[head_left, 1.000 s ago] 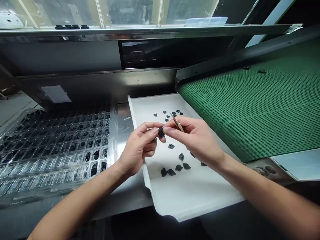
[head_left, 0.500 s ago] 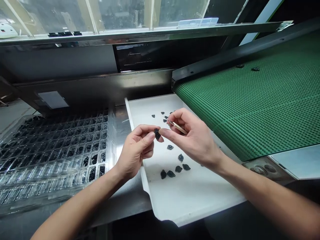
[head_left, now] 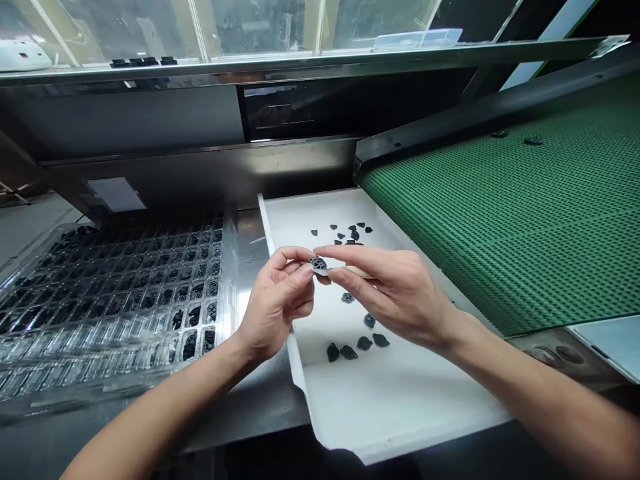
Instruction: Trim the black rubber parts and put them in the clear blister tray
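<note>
Over a white tray (head_left: 355,400), my left hand (head_left: 280,300) pinches a small black spoked plastic part (head_left: 318,264) between thumb and fingertips. My right hand (head_left: 405,293) is closed around a slim tool with a pale handle (head_left: 359,271). Its thin metal tip reaches the lower right edge of the part; the tip is too small to tell its kind. The right forefinger stretches to the part's upper edge. Similar black parts lie in the tray, including a loose part (head_left: 369,321) below my right hand and a row near the front.
To the left, clear plastic compartment trays (head_left: 227,293) hold many black parts. A green mesh conveyor belt (head_left: 500,220) slopes along the right, carrying two dark parts (head_left: 533,141). Behind, a metal ledge (head_left: 300,70) runs across under clear panels.
My right hand has turned and brought the tool from pointing away to against the part. The part has tilted, so its spoked face shows. The view has shifted slightly.
</note>
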Demonstrator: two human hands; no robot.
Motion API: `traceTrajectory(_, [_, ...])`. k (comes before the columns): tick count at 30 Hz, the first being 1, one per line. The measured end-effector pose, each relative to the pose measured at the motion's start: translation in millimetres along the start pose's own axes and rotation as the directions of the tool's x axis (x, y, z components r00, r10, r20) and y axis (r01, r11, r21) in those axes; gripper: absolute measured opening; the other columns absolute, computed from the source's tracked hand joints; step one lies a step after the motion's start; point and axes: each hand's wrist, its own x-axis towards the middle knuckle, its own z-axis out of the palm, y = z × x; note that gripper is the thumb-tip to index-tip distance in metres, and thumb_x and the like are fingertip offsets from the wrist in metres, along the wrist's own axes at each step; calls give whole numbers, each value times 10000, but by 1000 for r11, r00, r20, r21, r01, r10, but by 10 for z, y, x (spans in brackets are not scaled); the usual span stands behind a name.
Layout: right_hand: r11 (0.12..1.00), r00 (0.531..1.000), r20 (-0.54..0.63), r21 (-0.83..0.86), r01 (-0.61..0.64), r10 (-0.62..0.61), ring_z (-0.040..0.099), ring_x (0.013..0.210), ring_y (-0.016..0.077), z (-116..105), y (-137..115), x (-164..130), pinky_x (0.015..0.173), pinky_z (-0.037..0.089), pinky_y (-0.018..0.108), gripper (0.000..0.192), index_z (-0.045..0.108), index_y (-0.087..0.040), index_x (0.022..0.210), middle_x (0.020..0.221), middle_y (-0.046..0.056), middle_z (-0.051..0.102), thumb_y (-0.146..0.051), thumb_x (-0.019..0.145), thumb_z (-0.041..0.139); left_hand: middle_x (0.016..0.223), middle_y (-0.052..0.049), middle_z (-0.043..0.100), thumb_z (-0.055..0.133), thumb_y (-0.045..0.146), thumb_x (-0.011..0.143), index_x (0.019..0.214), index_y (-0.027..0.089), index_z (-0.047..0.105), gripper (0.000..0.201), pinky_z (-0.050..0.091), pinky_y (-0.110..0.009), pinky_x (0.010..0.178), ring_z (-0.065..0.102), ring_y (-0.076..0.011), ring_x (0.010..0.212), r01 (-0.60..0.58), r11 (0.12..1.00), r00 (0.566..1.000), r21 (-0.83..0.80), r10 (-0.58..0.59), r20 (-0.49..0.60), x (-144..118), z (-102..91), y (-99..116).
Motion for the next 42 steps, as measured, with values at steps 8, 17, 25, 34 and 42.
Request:
traceTrajectory(8, [1000,1000,-4,7,2,-2,702,784,68,-16,-7,15,706,503,239,311,741,-93,1401,1193,44,798,-225,1129,671,827,36,526,862,297,939,1163,227,679,298,285,-138,536,342,-24,612,10,1000,1000,0,-10,-5,-15,-3,15])
traceTrajectory(17, [1000,1000,-4,17,-1,1,789,1056,138,-23,-43,27,830,571,243,308,738,-69,1391,1277,92,778,-205,1124,668,885,19,624,904,321,930,1169,228,694,331,319,-108,513,413,-10,600,-56,998,998,27,56,4,-1,1,-35])
traceTrajectory(25, [999,1000,7,43,17,-17,775,1136,125,-41,-33,5,941,563,228,328,718,-54,1421,1347,85,755,-173,1119,671,892,9,663,874,342,964,1175,236,703,291,330,-102,528,411,-8,598,-92,994,996,58,92,10,-5,-21,-54])
traceTrajectory(34, [1000,1000,8,20,23,-23,780,1133,127,-59,-40,23,891,576,247,322,713,-94,1425,1343,44,757,-182,1117,681,888,5,658,875,326,959,1166,236,718,275,335,-106,542,428,-10,606,-111,992,994,60,110,25,1,-25,-49])
traceTrajectory(42, [1000,1000,6,11,24,-24,781,1133,130,-83,-38,30,876,580,239,305,729,-101,1409,1296,21,775,-189,1121,675,901,-11,678,864,319,965,1163,234,727,255,339,-105,553,433,-11,608,-106,992,994,74,103,42,8,-42,-34])
